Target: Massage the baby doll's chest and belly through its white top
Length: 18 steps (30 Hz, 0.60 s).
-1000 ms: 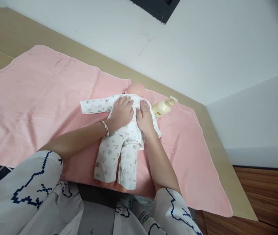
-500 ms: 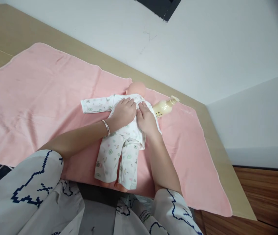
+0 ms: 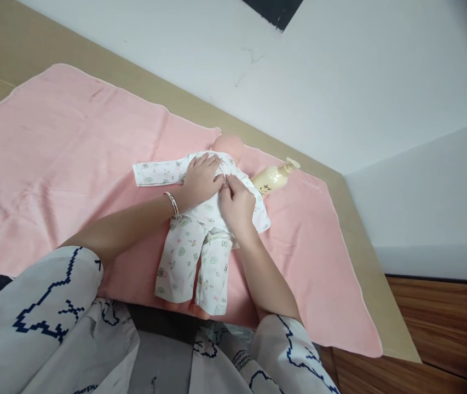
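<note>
A baby doll lies on its back on a pink blanket, its head away from me and its feet at the near edge. It wears a white patterned shirt and matching trousers. Flat on the chest of the shirt rests my left hand, fingers stretched out. My right hand is beside it, thumb and fingers pinched together at the front of the shirt. The bit of fabric or tie between them is mostly hidden.
Just right of the doll's shoulder, a cream pump bottle lies on the blanket. The blanket covers most of a tan table. Behind the table rises a white wall; brown wood panelling is at lower right.
My right hand has shifted slightly left and closed from lying flat to a pinch on the shirt front. The shirt's right-hand sleeve now shows more. My left hand stays flat on the chest.
</note>
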Each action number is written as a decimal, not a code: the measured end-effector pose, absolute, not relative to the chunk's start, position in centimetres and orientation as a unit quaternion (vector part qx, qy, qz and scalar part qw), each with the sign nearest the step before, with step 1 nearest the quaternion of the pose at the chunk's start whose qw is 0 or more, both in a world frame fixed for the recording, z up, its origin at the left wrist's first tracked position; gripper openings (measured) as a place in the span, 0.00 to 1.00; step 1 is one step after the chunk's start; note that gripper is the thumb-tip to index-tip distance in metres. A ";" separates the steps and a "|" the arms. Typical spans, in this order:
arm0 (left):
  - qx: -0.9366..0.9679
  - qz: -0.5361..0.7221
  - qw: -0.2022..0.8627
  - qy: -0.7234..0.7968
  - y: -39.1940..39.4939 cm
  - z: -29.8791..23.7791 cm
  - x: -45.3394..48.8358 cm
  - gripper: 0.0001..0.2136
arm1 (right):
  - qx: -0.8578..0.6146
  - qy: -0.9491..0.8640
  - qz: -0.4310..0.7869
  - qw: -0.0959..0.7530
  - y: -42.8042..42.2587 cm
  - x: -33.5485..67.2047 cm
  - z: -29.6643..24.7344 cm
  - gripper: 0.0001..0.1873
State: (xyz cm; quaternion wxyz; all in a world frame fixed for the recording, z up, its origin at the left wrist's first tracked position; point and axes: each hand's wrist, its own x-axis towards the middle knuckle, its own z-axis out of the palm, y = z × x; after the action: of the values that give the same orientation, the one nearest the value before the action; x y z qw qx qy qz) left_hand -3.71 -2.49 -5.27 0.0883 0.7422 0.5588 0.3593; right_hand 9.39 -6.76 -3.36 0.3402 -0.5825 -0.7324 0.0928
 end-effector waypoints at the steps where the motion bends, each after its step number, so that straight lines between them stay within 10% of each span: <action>1: 0.744 0.360 0.090 0.556 -2.6 -5.1 -3.7 0.21 | -0.582 -0.729 0.107 0.343 -6.2 9.8 -3.5 0.22; 18: 0.738 0.396 0.086 0.539 -2.4 -5.9 -3.4 0.19 | -0.574 -0.751 0.059 0.321 -3.5 11.6 -4.8 0.27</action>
State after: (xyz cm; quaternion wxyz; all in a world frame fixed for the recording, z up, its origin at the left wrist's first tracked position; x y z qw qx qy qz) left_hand -3.40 -2.42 -5.91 0.0855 0.7383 0.5394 0.3959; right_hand 11.62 -3.50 -4.78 0.3213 -0.5743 -0.7506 0.0592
